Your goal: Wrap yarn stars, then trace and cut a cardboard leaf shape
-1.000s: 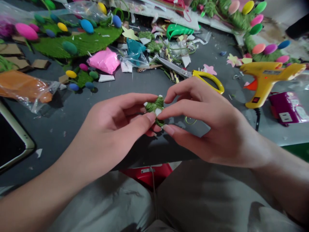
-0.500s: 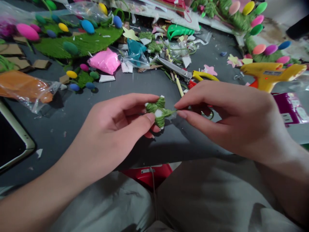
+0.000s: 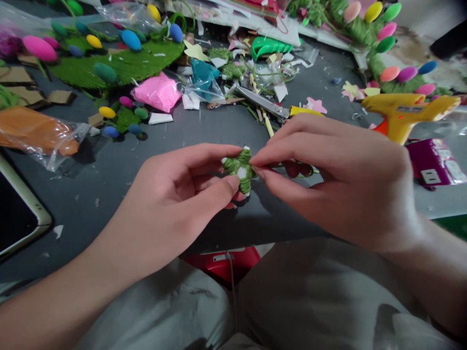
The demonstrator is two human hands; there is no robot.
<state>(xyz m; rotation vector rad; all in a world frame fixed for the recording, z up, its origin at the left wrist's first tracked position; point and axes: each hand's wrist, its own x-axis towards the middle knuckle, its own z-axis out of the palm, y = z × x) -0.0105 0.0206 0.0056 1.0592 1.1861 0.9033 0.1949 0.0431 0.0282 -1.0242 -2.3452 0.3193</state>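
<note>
Between thumb and fingers, my left hand [image 3: 175,204] holds a small star shape [image 3: 244,182] wrapped in green yarn, with white tips and a white patch at its middle. My right hand [image 3: 339,170] is pinched at the star's right point, its thumb and index fingertips closed on the green yarn. A strand of that yarn [image 3: 314,171] shows beside the curled fingers of my right hand. The exact contact at the fingertips is partly hidden.
Scissors [image 3: 262,102] lie behind my right hand, and a yellow glue gun [image 3: 401,109] is at the right. A phone [image 3: 45,218] rests at the left edge. Pink [image 3: 156,92] and orange [image 3: 36,133] bags, scraps and a green mat [image 3: 138,63] lie farther back.
My right hand has moved left, its fingertips now up against the star instead of a short way off along the yarn. My left hand has shifted only slightly, still holding the star.
</note>
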